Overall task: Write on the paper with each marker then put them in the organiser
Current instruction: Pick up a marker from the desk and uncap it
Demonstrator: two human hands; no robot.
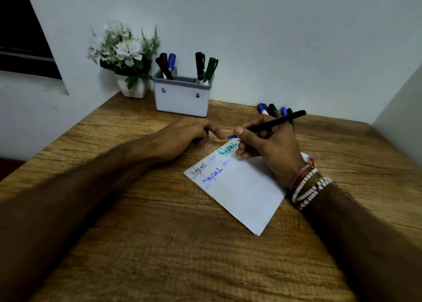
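I judge us midway: right hand (271, 148) holds a blue-tipped marker (271, 123) over the paper (242, 192) (five words written), five in the organiser (182, 96), several loose markers (274, 110) far right, left hand (182, 137) loosely curled, empty.

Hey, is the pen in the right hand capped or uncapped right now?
Uncapped. The black pen in the right hand shows a bare blue tip at the top edge of the paper; its cap is not visible.

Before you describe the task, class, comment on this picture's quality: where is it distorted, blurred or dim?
Head view: wide-angle bending bows the table edges and stretches both forearms near the corners; the left hand is slightly soft; lighting is dim and cool, and the writing on the paper reads only partly.
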